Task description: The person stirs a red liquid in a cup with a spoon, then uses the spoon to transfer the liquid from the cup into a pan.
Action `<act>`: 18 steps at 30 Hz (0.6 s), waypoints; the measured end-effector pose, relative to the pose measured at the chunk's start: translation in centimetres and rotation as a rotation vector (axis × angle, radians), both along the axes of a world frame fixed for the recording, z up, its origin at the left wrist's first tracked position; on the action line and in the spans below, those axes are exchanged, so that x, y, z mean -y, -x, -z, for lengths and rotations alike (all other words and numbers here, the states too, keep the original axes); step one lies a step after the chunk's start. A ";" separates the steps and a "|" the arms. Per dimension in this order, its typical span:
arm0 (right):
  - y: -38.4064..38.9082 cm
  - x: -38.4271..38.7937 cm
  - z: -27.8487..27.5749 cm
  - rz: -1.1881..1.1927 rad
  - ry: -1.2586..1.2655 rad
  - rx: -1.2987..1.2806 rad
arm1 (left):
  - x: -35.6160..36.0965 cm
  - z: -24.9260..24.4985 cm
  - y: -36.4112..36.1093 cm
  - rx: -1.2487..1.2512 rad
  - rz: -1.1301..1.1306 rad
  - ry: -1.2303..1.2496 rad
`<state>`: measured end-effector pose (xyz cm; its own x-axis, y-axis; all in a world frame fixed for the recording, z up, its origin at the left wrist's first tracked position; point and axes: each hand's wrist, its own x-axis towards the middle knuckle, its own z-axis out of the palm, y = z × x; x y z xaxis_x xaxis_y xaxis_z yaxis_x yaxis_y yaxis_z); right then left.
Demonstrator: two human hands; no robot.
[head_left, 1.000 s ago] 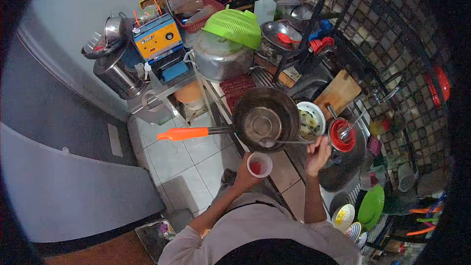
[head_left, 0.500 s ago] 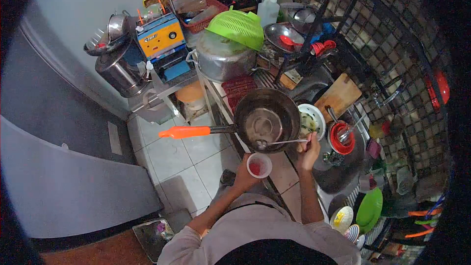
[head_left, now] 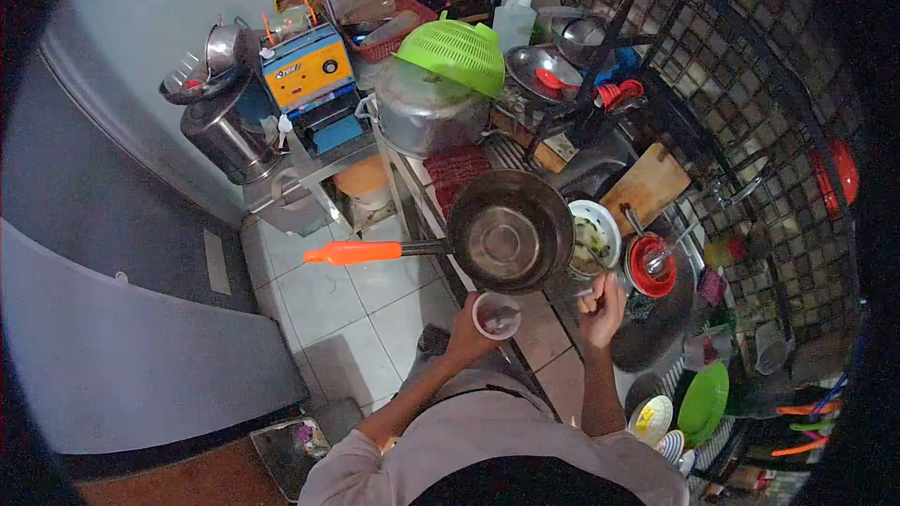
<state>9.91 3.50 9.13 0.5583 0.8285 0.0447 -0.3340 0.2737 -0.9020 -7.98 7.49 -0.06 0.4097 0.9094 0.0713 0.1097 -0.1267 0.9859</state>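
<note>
My left hand (head_left: 466, 333) is closed around a small whitish plastic cup (head_left: 497, 305). A greyish shape, likely the bowl of a spoon, covers most of the reddish contents of the cup. My right hand (head_left: 602, 309) has its fingers pinched on the spoon, whose thin handle is blurred and barely shows. Just beyond both hands sits a dark deep pan (head_left: 509, 230) with a bright orange handle sleeve (head_left: 352, 252) pointing left. Beside it, near my right fingers, stands a white bowl (head_left: 611, 215) with greenish pieces in pale liquid.
A large aluminium pot (head_left: 429, 117) carries a green colander (head_left: 455, 54). On the right lie a wooden cutting board (head_left: 647, 189), a red bowl (head_left: 651, 267), a green plate (head_left: 705, 403) and dishes in a rack. An orange-and-blue box (head_left: 307, 70) stands at back left.
The spoon has left the pan and come back toward the cup. My right hand has moved slightly down and right; my left hand still holds the cup in about the same place.
</note>
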 end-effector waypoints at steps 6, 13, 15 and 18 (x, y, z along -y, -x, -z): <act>0.8 -0.7 -1.2 0.127 -0.129 0.020 | 0.1 -1.0 0.4 -0.084 -0.002 -0.002; -1.1 -3.7 2.9 0.223 0.040 0.303 | 0.2 0.6 0.4 0.011 0.026 0.037; -0.8 -3.9 4.0 0.201 0.041 0.262 | 0.1 0.3 0.4 -0.026 0.018 0.057; -0.3 -4.1 4.4 0.155 0.088 0.226 | 0.0 -0.6 0.3 -0.095 -0.041 0.034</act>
<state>10.23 7.62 4.75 0.6630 0.7399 0.1142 -0.0820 0.2234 -0.9713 -8.32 7.45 0.50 0.3759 0.9267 0.0029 0.2068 -0.0869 0.9745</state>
